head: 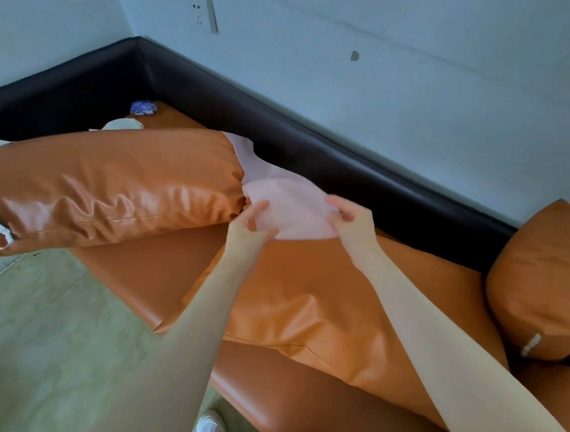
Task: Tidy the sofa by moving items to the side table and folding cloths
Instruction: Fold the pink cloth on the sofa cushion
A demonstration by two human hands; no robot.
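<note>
A: Entry. Pink cloth [287, 212] is on the sofa [306, 292], lifted off the seat. Its far end trails back behind the orange cushion [115, 188], along the black backrest [312, 151].

B: Hands?

A: Left hand [248, 229] has fingers curled round the near-left edge of the cloth. Right hand [350, 223] pinches the near-right edge. Both are gripping the same piece, close together.

B: Risk from here?

A: The main one is snagging. The tail looks tucked between cushion and backrest; a hard pull may drag the cushion, which already overhangs the seat edge, toward the floor [44, 319]. My judgement only.

B: Anything else?

A: The cloth looks thin and limp. With the hands gripping so near each other, the edges could bunch, giving a crooked fold. Freeing the tail first and spreading the grip would help.

B: Other items?

A: A blue-patterned bundle [144, 107] sits in the far corner of the seat, with a white item [122, 124] just beside it. No desk is in view, so I cannot tell where the moved things go.
</note>
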